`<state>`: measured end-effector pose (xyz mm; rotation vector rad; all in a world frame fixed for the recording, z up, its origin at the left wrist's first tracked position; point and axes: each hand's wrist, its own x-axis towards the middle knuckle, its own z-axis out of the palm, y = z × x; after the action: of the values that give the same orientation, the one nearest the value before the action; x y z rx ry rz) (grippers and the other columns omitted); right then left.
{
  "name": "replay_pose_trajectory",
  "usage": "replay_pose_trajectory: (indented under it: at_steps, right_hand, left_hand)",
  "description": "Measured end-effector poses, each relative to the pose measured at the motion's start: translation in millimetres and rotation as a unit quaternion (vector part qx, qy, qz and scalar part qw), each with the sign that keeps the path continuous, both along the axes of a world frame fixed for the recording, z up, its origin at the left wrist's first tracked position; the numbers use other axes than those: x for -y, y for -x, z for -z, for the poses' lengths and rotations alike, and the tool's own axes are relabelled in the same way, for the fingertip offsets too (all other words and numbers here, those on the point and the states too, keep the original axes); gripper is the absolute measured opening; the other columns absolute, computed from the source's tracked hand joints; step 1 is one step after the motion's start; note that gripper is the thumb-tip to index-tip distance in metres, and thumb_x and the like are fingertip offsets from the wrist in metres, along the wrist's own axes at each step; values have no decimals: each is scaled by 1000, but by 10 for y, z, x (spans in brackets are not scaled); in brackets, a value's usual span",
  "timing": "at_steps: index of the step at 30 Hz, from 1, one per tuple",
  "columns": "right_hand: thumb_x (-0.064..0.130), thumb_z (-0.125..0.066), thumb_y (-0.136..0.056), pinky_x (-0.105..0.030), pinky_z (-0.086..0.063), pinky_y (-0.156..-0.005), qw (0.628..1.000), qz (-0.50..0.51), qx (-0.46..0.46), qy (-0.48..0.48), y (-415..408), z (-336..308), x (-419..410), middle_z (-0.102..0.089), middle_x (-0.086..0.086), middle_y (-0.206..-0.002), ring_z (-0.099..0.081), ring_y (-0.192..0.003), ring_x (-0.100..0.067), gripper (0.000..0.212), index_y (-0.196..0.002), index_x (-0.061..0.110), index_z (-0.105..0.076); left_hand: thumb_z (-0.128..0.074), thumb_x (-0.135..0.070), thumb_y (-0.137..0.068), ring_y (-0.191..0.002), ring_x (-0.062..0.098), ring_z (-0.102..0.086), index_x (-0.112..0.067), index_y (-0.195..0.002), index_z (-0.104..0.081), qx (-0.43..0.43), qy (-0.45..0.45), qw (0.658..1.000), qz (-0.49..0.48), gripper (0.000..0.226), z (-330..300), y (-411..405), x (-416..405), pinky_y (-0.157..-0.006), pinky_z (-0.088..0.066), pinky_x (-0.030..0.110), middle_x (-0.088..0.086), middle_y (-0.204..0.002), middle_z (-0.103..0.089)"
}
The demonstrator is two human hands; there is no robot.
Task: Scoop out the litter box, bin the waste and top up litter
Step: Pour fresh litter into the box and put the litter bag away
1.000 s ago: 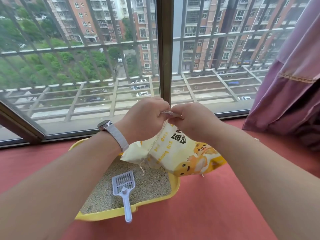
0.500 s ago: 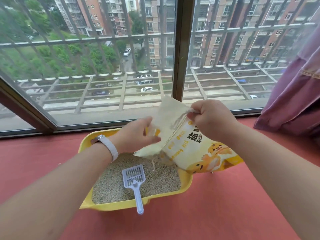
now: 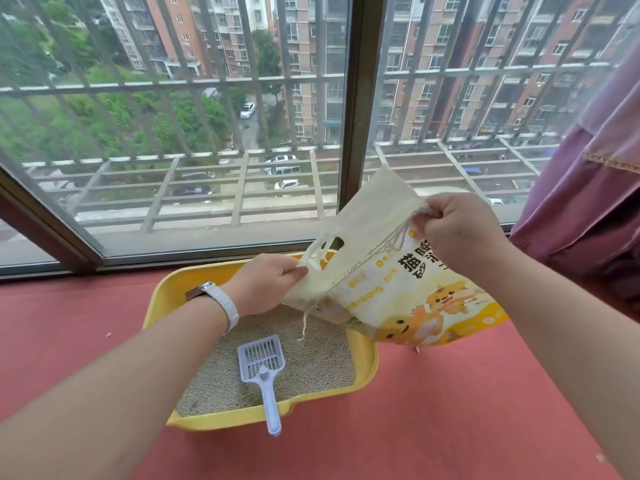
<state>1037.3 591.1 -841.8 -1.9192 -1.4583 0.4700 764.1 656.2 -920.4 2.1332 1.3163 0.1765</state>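
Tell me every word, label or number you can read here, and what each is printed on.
"猫": large black character on the litter bag; the characters beside and below it are cut off by the right hand.
Small yellow lettering on the bag: upside down, too blurred to read.
Watch, scoop, litter box: no text visible.

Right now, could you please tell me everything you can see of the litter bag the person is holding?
The litter bag is a cream and yellow woven-looking sack printed with an orange cartoon cat and dark Chinese characters. A cut-out handle slot sits near its top flap, and loose stitching string hangs from the seam. It is tilted, top towards the window, over the far right corner of the yellow litter box. The left hand pinches the flap's edge; the right hand grips its upper corner and the string.
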Motion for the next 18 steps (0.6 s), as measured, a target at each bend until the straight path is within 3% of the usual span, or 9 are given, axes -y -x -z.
replay_pose_trajectory:
  at_steps: [2,6,12,18]
  right_hand:
    - [17,-56,-90,-24,-29,-47,999,37,-19,-14,-110,1,18,-39,8,-37,-32,-36,-11,24,-74,1,-64]
    - [10,-52,-84,-22,-28,-43,993,84,-72,-44,-314,-17,99,-36,11,-35,-29,-34,-9,18,-74,0,-63]
    - [8,-57,-80,-21,-25,-39,973,165,-133,-91,-748,-58,257,-36,9,-37,-27,-37,-9,13,-75,0,-66]
    - [8,-53,-80,-32,-36,-52,960,234,-112,-103,-1176,53,391,-47,1,-49,-37,-49,-18,16,-73,4,-66]
  left_hand:
    - [-48,-36,-100,-53,13,-42,-30,-57,-55,27,-6,1000,5,44,-121,-99,-26,-57,-35,31,-7,-57,-47]
    - [-53,-29,-99,-53,12,-38,-22,-53,-43,61,-37,997,22,48,-303,-304,-57,-59,-34,33,-4,-59,-40]
    - [-54,-31,-98,-45,9,-33,-27,-48,-42,53,-85,994,52,51,-632,-834,-114,-50,-33,28,-7,-52,-35]
    - [-57,-30,-94,-55,20,-40,-13,-56,-35,34,-181,978,98,48,-765,-1436,-267,-57,-40,37,0,-56,-38]
